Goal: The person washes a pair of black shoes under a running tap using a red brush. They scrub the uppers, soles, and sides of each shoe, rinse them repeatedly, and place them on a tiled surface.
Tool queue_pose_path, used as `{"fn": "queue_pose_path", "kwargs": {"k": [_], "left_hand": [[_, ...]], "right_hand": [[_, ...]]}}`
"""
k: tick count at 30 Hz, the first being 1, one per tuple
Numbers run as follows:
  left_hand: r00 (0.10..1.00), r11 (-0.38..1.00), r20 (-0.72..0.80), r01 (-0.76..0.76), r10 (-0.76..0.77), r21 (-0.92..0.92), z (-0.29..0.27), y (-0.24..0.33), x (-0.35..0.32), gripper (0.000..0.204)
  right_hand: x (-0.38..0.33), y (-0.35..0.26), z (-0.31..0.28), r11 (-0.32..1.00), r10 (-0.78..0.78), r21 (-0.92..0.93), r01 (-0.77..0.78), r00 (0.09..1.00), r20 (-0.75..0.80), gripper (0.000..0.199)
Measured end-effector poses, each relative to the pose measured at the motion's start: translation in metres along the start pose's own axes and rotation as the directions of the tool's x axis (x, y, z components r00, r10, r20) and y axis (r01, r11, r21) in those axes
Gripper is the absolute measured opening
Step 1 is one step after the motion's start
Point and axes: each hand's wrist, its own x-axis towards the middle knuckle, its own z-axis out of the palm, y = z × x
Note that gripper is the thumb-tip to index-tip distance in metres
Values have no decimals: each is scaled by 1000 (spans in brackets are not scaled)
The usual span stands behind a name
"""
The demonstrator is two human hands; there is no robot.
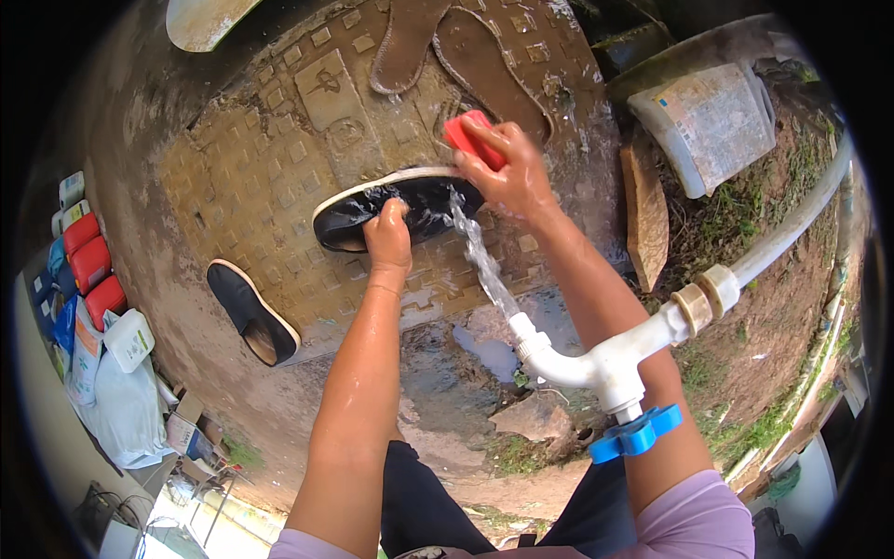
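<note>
A black slip-on shoe (428,212) with a pale sole edge is tilted under running water. My left hand (387,233) grips it near its opening, fingers partly hidden inside. Above the shoe's right end, my right hand (512,172) is closed around a red scrubbing brush (473,137); its bristles do not show clearly. Water (477,252) pours from a white tap (587,365) with a blue handle (635,434) onto the shoe. The other black slip-on shoe (253,312) lies on the wet ground to the left.
Two brown insoles (484,70) lie on the patterned wet slab (242,177) at the far side. A grey-white plastic container (712,126) and a stone block (644,210) stand right. Red containers (91,261) and bags (126,401) line the left wall. A pipe (792,219) feeds the tap.
</note>
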Motion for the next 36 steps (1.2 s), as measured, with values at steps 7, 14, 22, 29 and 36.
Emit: {"fn": "queue_pose_path", "kwargs": {"k": [7,14,22,29,36], "left_hand": [[999,999,38,13,-15,46,-2,2,-1,30],[957,983,228,170,-180,64,-13,11,-1,32],[772,833,618,-437,152,341,1,48,9,62],[879,994,466,76,-102,74,0,34,12,86],[633,506,668,-458,-392,731,28,77,16,91]], "right_hand": [[-72,22,17,979,179,-102,-179,984,0,48],[-92,21,26,986,157,74,-148,978,-141,48],[-106,-13,-7,901,-259,-351,256,965,39,50],[9,-32,54,760,-370,-450,469,882,294,44],[-95,-5,7,873,321,-433,-223,932,167,48]]}}
